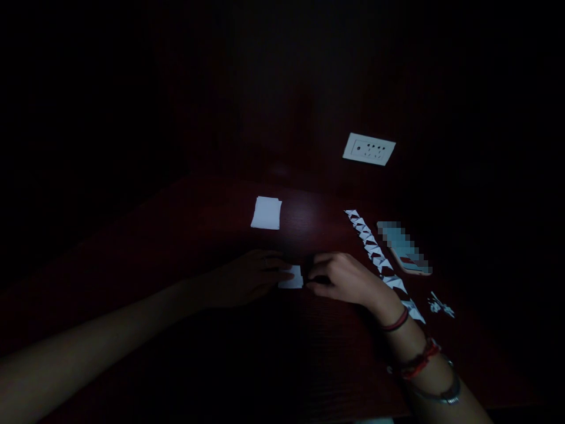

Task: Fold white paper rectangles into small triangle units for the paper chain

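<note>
On the dark red table, a small white piece of paper (291,282) lies flat in front of me. My left hand (247,277) reaches in from the left, its fingers stretched out and their tips resting on that paper. At the paper's right edge, my right hand (344,277) has its fingers curled and its thumb bent in towards them. Whatever may be between these fingertips is too dark to make out. Beyond both hands sits a stack of white paper sheets (266,213).
Right of my right hand runs a row of folded white paper pieces (371,244), partly behind my wrist. A phone (406,250) with a blurred screen lies beside it. Small white scraps (440,305) are nearer me. A wall socket (369,149) is above the dark table (198,206).
</note>
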Demonstrator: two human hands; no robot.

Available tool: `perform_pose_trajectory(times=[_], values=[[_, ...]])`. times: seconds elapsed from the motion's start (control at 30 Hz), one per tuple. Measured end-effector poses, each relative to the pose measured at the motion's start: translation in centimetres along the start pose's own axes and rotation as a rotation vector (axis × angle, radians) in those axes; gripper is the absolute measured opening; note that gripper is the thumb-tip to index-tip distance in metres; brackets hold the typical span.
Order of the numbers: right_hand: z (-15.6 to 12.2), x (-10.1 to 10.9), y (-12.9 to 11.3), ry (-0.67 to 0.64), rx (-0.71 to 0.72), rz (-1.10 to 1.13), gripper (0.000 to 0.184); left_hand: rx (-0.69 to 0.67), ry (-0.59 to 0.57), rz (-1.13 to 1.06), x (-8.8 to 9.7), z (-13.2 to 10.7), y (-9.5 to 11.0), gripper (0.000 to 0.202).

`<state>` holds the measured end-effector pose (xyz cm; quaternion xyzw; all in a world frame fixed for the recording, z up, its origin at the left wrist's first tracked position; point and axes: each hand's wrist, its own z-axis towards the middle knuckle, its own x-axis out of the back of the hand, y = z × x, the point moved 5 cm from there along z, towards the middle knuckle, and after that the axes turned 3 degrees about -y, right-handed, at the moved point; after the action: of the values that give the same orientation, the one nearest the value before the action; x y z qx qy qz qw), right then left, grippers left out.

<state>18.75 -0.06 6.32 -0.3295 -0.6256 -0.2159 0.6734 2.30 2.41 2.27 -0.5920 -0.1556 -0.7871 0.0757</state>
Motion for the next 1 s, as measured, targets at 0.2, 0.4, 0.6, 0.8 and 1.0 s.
perform_pose_trajectory(times=[0.2, 0.4, 0.6, 0.8, 1.0], values=[[0.4, -0.4, -1.5, -0.036, 0.096, 0.077, 0.024, 0.040, 0.014, -0.046, 0.1, 0.1, -0.1, 0.043], [0.5, -0.6, -1.9, -0.037, 0.091, 0.066, 0.028, -0.014, 0.070, -0.029, 0.5, 0.0, -0.1, 0.034], [0.5, -0.6, -2.0, -0.036, 0.091, 0.037, 0.028, -0.029, 0.085, 0.036, 1.0, 0.1, 0.3, 0.033], [0.4, -0.5, -1.9, -0.038, 0.119, 0.079, 0.021, -0.037, 0.056, 0.079, 0.4, -0.3, 0.1, 0.036], [0.5, -0.6, -0.4, 0.060, 0.015, 0.053, 0.023, 0.038, 0.071, -0.012, 0.4, -0.6, -0.3, 0.040]])
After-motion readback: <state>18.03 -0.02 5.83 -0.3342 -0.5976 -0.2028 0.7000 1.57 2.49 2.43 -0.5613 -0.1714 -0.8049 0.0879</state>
